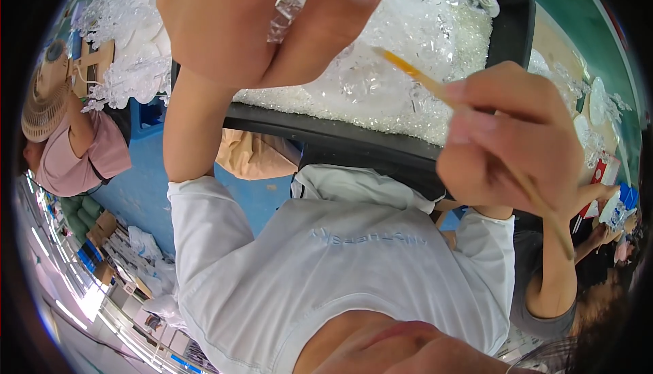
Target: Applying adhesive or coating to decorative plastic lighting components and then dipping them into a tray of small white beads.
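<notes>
Close to the camera, my left hand (235, 30) pinches a clear faceted plastic-looking piece (289, 17); its upper part runs out of view behind the fingers. My right hand (520, 132) grips a thin paintbrush (435, 88) like a pen. The brush's yellow-orange tip points up and left toward the left hand, apart from the clear piece. Below both hands is a black tray (326, 132), heaped with fine clear granules (415, 125) and larger transparent pieces (435, 30).
More transparent pieces (136, 68) are piled left of the tray, and others (602, 105) lie to its right. A person in pink (85, 142) is by a fan (47, 105) at the left. Another person's arm (554, 279) is close on the right, with hands at a blue-and-clear item.
</notes>
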Action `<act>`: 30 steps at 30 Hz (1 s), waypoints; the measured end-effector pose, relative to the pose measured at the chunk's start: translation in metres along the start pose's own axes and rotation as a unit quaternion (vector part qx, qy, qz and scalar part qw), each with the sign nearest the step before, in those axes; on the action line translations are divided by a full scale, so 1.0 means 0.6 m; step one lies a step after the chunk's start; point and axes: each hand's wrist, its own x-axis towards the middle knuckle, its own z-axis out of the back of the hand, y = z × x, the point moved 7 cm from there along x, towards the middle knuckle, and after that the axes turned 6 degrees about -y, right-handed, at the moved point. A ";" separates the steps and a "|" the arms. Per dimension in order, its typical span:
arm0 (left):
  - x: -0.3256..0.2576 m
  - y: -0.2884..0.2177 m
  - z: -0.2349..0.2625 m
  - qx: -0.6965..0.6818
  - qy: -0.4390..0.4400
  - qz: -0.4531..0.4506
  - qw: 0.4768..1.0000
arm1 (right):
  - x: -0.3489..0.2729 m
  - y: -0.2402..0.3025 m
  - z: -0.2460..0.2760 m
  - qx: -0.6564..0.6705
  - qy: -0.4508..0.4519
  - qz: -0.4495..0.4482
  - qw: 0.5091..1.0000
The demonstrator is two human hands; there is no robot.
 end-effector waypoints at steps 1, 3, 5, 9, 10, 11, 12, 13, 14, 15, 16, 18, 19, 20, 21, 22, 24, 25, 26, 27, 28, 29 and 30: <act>0.002 0.001 0.001 0.001 -0.008 -0.021 1.000 | 0.000 -0.002 0.006 -0.006 -0.002 -0.006 1.000; 0.001 -0.003 0.001 0.004 -0.016 -0.042 0.999 | 0.001 -0.007 0.013 -0.014 -0.005 -0.016 1.000; -0.003 -0.002 0.000 -0.023 -0.012 0.019 0.999 | 0.008 -0.007 0.009 -0.004 -0.008 -0.035 0.999; 0.000 -0.025 -0.004 0.047 0.045 0.088 0.994 | 0.014 -0.006 0.006 -0.022 0.054 -0.030 0.998; 0.000 -0.025 -0.005 0.052 0.045 0.097 0.993 | 0.013 -0.009 0.010 -0.026 0.060 -0.049 0.997; 0.000 -0.022 -0.007 0.058 0.045 0.105 0.992 | 0.011 -0.008 0.004 -0.028 0.060 -0.050 0.997; -0.002 -0.023 -0.006 0.061 0.045 0.106 0.992 | 0.008 -0.006 0.000 -0.003 0.029 -0.054 0.998; -0.004 -0.025 -0.004 0.070 0.042 0.102 0.991 | 0.006 -0.007 -0.001 0.022 -0.003 -0.058 0.998; -0.006 -0.026 -0.002 0.080 0.039 0.098 0.991 | 0.005 -0.009 -0.003 0.024 -0.002 -0.057 0.998; -0.004 -0.026 -0.004 0.083 0.038 0.092 0.992 | 0.005 -0.008 0.001 -0.011 -0.005 -0.047 0.999; -0.002 -0.026 -0.006 0.085 0.037 0.086 0.992 | 0.006 -0.007 0.005 -0.047 -0.009 -0.037 0.998; 0.000 -0.026 -0.008 0.089 0.034 0.082 0.992 | 0.006 -0.012 0.022 -0.030 0.009 -0.056 0.998; 0.000 -0.025 -0.008 0.082 0.031 0.077 0.993 | 0.006 -0.016 0.024 -0.009 0.027 -0.074 0.997; 0.001 -0.024 -0.009 0.075 0.028 0.072 0.994 | 0.006 -0.018 0.020 -0.009 0.027 -0.074 0.997; 0.001 -0.024 -0.008 0.070 0.026 0.069 0.995 | 0.008 -0.015 0.011 0.005 0.028 -0.063 0.998; 0.002 -0.024 -0.007 0.065 0.024 0.066 0.995 | 0.008 -0.013 0.005 0.019 0.028 -0.051 0.998; 0.003 -0.019 -0.008 0.050 0.019 0.059 0.997 | 0.007 -0.016 0.019 0.000 0.016 -0.055 0.998; 0.004 -0.014 -0.010 0.039 0.017 0.054 0.998 | 0.006 -0.018 0.027 -0.022 0.003 -0.059 0.998; 0.005 -0.009 -0.012 0.029 0.013 0.050 0.998 | 0.002 -0.019 0.033 -0.008 -0.047 -0.049 0.998; 0.006 -0.005 -0.011 0.024 0.011 0.046 0.999 | 0.006 -0.018 0.034 -0.004 -0.046 -0.049 0.998; 0.006 -0.001 -0.011 0.020 0.009 0.043 0.999 | 0.013 -0.016 0.027 -0.011 -0.004 -0.053 0.999; 0.006 0.002 -0.011 0.015 0.006 0.040 0.999 | 0.016 -0.015 0.019 -0.019 0.037 -0.056 0.998; 0.007 0.005 -0.010 0.008 0.004 0.035 0.999 | 0.012 -0.016 0.018 -0.018 0.037 -0.057 0.998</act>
